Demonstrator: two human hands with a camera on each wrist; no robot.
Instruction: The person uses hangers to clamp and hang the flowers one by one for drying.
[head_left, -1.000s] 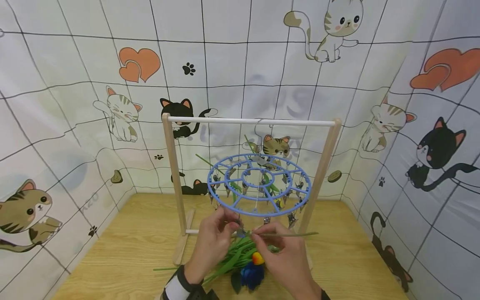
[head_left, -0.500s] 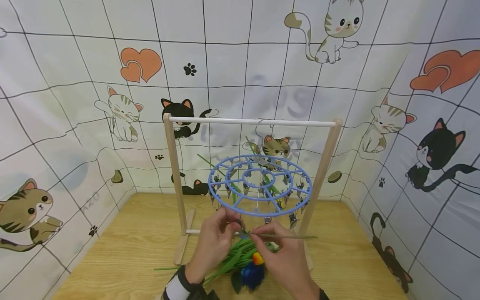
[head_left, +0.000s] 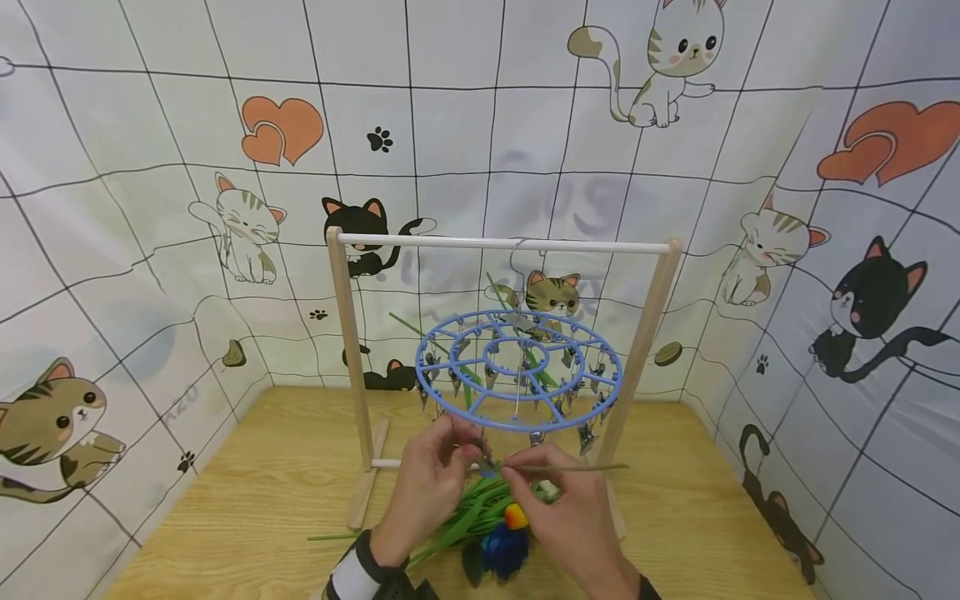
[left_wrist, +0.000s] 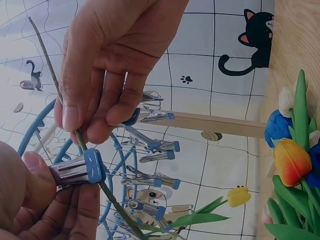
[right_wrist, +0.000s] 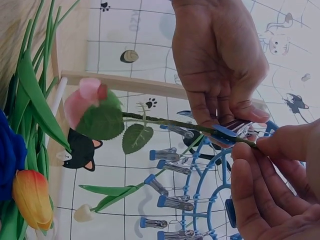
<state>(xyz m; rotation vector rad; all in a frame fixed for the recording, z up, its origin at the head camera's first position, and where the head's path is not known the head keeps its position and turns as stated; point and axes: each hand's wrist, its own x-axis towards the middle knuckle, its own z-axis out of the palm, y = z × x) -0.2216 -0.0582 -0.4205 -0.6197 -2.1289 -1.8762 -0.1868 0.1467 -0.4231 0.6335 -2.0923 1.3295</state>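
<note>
My left hand [head_left: 431, 471] pinches a metal clip with blue tips [left_wrist: 80, 167] between thumb and fingers, at the near side of a round blue hanger [head_left: 517, 430]. The stem of a pink rose [right_wrist: 92, 105] runs through the clip's blue-tipped mouth. Just beside the clip, my right hand [head_left: 566, 492] pinches that stem [right_wrist: 170, 122] between thumb and forefinger; its bare end sticks out to the right. In the head view the rose's bloom is hidden by the left hand. In the right wrist view it hangs bloom down, with green leaves.
A wooden rack [head_left: 502, 242] carries the hanger, which has several clips. A yellow tulip [left_wrist: 239, 196] and a white tulip [right_wrist: 84, 214] hang from it. On the table under my hands lies a pile of green-stemmed flowers [head_left: 472, 512], with a blue rose [head_left: 504, 552] and an orange-yellow tulip [head_left: 515, 517].
The stem's free end has shifted slightly to the left in the head view. Both hands stay almost in place on clip and stem.
</note>
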